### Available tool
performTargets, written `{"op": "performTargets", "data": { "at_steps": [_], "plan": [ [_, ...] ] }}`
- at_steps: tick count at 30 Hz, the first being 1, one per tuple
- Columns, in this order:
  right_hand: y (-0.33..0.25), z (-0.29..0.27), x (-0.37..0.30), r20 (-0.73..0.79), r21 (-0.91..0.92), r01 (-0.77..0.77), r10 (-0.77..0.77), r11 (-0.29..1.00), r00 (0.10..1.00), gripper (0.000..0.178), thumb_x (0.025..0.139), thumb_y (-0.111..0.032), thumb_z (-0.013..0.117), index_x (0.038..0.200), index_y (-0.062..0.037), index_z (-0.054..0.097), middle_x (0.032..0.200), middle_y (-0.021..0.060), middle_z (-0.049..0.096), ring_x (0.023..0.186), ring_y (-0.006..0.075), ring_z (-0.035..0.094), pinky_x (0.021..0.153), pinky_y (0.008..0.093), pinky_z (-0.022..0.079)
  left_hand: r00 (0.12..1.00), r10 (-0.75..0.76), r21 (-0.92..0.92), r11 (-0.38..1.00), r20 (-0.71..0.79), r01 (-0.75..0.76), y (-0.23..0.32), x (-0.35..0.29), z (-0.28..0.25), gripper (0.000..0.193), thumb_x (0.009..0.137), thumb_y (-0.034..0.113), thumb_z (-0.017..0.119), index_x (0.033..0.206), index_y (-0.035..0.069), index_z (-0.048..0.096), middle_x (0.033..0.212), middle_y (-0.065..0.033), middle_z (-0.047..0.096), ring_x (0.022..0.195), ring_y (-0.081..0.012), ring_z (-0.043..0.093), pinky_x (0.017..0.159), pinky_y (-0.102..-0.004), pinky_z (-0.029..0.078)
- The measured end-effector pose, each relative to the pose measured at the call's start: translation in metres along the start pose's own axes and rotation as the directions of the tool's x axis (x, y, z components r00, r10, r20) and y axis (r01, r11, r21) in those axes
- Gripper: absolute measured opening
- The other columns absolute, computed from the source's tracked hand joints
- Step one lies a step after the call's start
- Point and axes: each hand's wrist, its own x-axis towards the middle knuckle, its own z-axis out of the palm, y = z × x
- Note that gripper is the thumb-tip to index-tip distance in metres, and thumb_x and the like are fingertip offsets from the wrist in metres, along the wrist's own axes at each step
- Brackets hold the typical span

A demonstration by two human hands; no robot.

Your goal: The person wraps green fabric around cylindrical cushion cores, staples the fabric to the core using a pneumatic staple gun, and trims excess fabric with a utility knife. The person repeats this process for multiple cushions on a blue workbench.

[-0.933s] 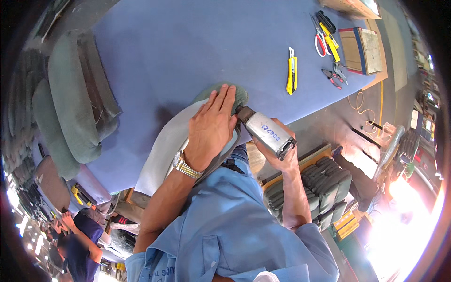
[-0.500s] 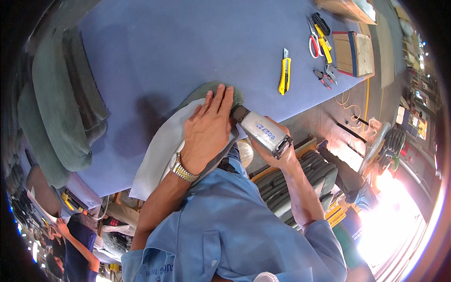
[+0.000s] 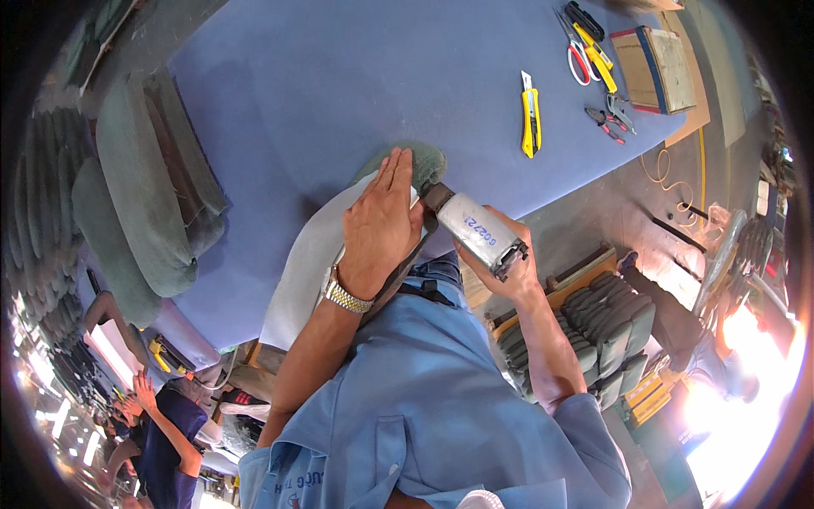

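My left hand (image 3: 380,225), a metal watch on its wrist, lies flat with stretched fingers on a green fabric-covered padded piece (image 3: 428,161). A pale grey backing (image 3: 301,267) covers much of that piece and passes under my palm. In my right hand (image 3: 515,270) is a whitish staple gun (image 3: 473,222), the fingers wrapped round its handle below the body. Its dark nose sits at the piece's right edge, close to my left fingers; exact contact is hard to tell. The piece rests at the near edge of the blue table (image 3: 339,85).
A yellow utility knife (image 3: 531,123) lies to the right. Scissors (image 3: 580,59), pliers (image 3: 605,125) and a box (image 3: 653,69) are at the far right. Green padded pieces (image 3: 140,178) are stacked on the left. Beyond the table's left side a co-worker's arm (image 3: 174,433) shows.
The view has shifted, so the table and tools appear further right. My left hand stays pressed on the padded piece, and the staple gun stays at its edge.
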Motion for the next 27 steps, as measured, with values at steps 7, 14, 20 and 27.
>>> {"op": "performTargets", "data": {
  "at_steps": [7, 14, 20, 27],
  "plan": [
    [-0.006, -0.003, 0.001, 0.039, 0.088, -0.028, 0.025, 0.996, 0.999, 0.025, 0.080, -0.004, 0.080, 0.103, 0.0003, 0.070, 0.087, 0.0101, 0.069, 0.075, 0.0201, 0.069, 0.069, 0.0321, 0.053, 0.992, 0.107, 0.002, 0.994, -0.069, -0.107, -0.009, -0.001, 0.008, 0.070, 0.082, 0.004, 0.066, 0.148, -0.004, 0.044, 0.148, -0.0276, 0.053, 0.134, -0.0380, 0.057, 0.105, -0.0426, 0.053],
    [-0.016, -0.006, 0.011, 0.087, 0.043, -0.062, 0.059, 0.997, 0.995, 0.025, 0.080, -0.003, 0.077, 0.103, 0.0011, 0.069, 0.086, 0.0108, 0.067, 0.074, 0.0208, 0.067, 0.068, 0.0318, 0.052, 0.999, 0.034, -0.040, 0.999, -0.021, -0.035, -0.006, 0.002, 0.003, 0.071, 0.080, 0.000, 0.067, 0.147, -0.003, 0.046, 0.148, -0.0265, 0.054, 0.135, -0.0372, 0.057, 0.105, -0.0438, 0.053],
    [-0.030, -0.010, 0.028, 0.163, 0.038, -0.159, 0.151, 0.986, 0.975, 0.023, 0.081, -0.004, 0.076, 0.101, 0.0014, 0.066, 0.084, 0.0102, 0.065, 0.073, 0.0182, 0.065, 0.068, 0.0303, 0.051, 0.999, 0.019, -0.029, 0.999, -0.031, -0.020, -0.011, 0.006, 0.005, 0.078, 0.075, -0.005, 0.065, 0.150, 0.001, 0.044, 0.148, -0.0236, 0.055, 0.134, -0.0367, 0.057, 0.103, -0.0435, 0.055],
    [-0.017, -0.006, 0.028, 0.086, 0.032, -0.084, 0.081, 0.996, 0.993, 0.028, 0.079, -0.005, 0.080, 0.102, 0.0018, 0.066, 0.089, 0.0123, 0.068, 0.075, 0.0197, 0.066, 0.070, 0.0310, 0.052, 0.998, 0.015, -0.030, 0.999, -0.063, -0.017, -0.014, 0.010, 0.001, 0.066, 0.081, 0.003, 0.068, 0.144, -0.001, 0.051, 0.141, -0.0233, 0.061, 0.127, -0.0370, 0.063, 0.100, -0.0437, 0.056]
  ]
}}
